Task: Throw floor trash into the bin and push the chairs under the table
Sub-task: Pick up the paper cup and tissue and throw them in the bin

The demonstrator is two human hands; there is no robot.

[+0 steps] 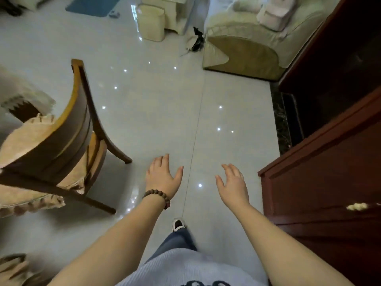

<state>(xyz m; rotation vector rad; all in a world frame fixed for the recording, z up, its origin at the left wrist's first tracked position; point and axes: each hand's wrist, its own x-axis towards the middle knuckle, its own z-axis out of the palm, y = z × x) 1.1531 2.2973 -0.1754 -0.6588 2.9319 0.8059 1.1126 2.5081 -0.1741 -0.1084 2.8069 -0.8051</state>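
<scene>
Wooden chair (61, 129) left; both hands empty, fingers relaxed.

Bright, even light, pinpoint glare dotting the glossy floor (160, 112), chair (61, 137) motion-blurred, edges bowed by the wide lens.

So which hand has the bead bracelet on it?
The left hand, the one nearer the wooden chair. Dark beads circle its wrist; the right hand, beside the red-brown cabinet, has a bare wrist.
</scene>
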